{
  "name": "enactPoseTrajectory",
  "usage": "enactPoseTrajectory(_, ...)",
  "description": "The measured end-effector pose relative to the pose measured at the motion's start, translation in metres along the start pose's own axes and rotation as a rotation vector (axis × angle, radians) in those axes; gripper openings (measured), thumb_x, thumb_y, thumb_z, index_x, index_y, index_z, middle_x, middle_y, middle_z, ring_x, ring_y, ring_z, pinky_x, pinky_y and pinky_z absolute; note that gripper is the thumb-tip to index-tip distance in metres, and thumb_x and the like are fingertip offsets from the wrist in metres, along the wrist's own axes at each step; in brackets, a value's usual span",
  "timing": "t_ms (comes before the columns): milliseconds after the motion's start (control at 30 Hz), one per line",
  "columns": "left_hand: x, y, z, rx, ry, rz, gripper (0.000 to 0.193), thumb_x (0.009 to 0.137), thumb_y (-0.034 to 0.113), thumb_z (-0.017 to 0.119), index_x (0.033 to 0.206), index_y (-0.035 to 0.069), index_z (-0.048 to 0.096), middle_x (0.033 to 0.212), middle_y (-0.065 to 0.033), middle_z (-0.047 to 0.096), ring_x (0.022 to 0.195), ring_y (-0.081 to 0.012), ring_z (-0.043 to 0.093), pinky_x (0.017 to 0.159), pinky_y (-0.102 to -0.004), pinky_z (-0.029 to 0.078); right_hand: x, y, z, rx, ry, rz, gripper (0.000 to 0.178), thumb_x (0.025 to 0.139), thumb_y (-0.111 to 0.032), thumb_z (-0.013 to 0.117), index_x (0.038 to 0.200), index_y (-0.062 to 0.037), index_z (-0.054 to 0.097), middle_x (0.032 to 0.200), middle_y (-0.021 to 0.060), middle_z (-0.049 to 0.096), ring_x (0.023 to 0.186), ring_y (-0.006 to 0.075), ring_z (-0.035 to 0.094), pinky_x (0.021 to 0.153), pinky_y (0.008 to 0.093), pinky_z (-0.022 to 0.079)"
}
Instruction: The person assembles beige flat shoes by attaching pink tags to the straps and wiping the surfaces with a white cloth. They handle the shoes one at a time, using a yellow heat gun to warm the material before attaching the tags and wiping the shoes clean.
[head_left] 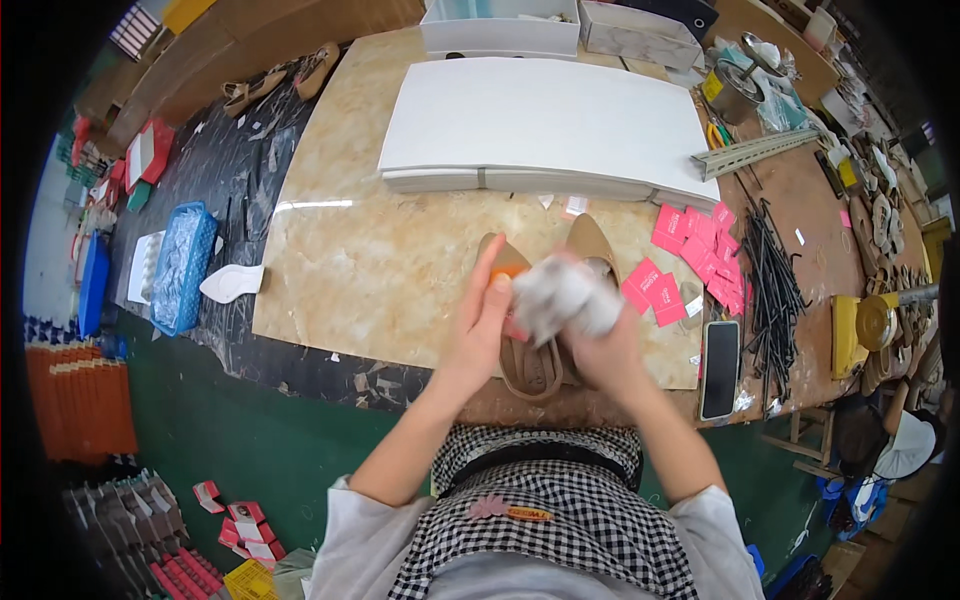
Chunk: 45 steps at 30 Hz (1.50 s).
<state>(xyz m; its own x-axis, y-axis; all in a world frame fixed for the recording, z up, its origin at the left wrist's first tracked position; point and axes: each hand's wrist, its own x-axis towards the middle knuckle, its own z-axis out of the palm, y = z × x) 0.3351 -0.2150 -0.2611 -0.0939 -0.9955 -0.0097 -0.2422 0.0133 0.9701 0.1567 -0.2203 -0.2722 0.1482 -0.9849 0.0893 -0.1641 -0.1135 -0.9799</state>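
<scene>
A pair of tan flat shoes lies on the table in front of me. The left shoe is partly covered by my hands, and the right shoe shows its toe beyond them. My left hand is over the left shoe, thumb and forefinger closed about a small orange thing whose kind I cannot make out. My right hand is closed on a crumpled white cloth, smeared by motion, above the shoes. The cloth hides part of both shoes and the right fingertips.
A wide stack of white sheets lies beyond the shoes. To the right are pink cards, a phone, a heap of thin black strips and a tin. A blue basket and a white insole sit left.
</scene>
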Motion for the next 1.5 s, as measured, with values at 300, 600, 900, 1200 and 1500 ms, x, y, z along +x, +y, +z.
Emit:
enactPoseTrajectory(300, -0.078, -0.048, 0.035, 0.964, -0.223, 0.358, 0.066, 0.081, 0.048, 0.068, 0.121, -0.004, 0.059, 0.124, -0.0227, 0.058, 0.126, -0.0371, 0.047, 0.108, -0.0624, 0.025, 0.015, 0.036, 0.051, -0.893, -0.270, -0.226, 0.026, 0.078, -0.007, 0.064, 0.103, -0.0040, 0.063, 0.093, 0.0115, 0.059, 0.086, 0.0281, 0.063, 0.072, 0.0401, 0.052)
enactPoseTrajectory(600, -0.079, -0.063, 0.047, 1.045, -0.203, 0.311, 0.071, 0.080, 0.044, 0.071, 0.130, -0.004, 0.054, 0.125, -0.0190, 0.059, 0.125, -0.0330, 0.050, 0.109, -0.0624, 0.025, 0.041, 0.028, 0.045, -0.696, -0.318, -0.084, 0.048, 0.078, -0.016, 0.071, 0.123, -0.0035, 0.058, 0.103, 0.0133, 0.055, 0.103, 0.0306, 0.058, 0.087, 0.0385, 0.049)
enactPoseTrajectory(900, -0.076, -0.056, 0.045, 1.094, -0.228, 0.340, 0.075, 0.079, 0.047, 0.070, 0.133, -0.002, 0.053, 0.128, -0.0175, 0.059, 0.124, -0.0314, 0.051, 0.110, -0.0596, 0.026, 0.056, 0.073, 0.059, -0.831, -0.151, -0.122, 0.057, 0.078, -0.027, 0.074, 0.126, -0.0017, 0.055, 0.108, 0.0162, 0.058, 0.100, 0.0349, 0.060, 0.083, 0.0432, 0.052)
enactPoseTrajectory(1200, -0.037, -0.084, -0.014, -0.438, 0.030, -0.082, 0.081, 0.089, 0.046, 0.061, 0.148, 0.001, 0.029, 0.135, -0.0200, 0.053, 0.114, -0.0328, 0.059, 0.098, -0.0449, 0.048, 0.039, -0.017, 0.021, -0.349, 0.170, -0.211, 0.056, 0.076, -0.020, 0.077, 0.126, -0.0053, 0.057, 0.109, 0.0149, 0.061, 0.095, 0.0317, 0.063, 0.081, 0.0371, 0.053)
enactPoseTrajectory(1500, -0.007, -0.046, -0.009, -1.137, -0.141, -0.359, 0.104, 0.081, 0.087, 0.031, 0.143, 0.004, 0.040, 0.122, -0.0225, 0.059, 0.087, -0.0307, 0.063, 0.061, -0.0431, 0.055, -0.092, 0.054, -0.253, -0.971, 0.799, 0.057, 0.015, 0.089, -0.005, 0.060, 0.099, -0.0056, 0.071, 0.091, 0.0143, 0.068, 0.081, 0.0328, 0.066, 0.071, 0.0375, 0.052)
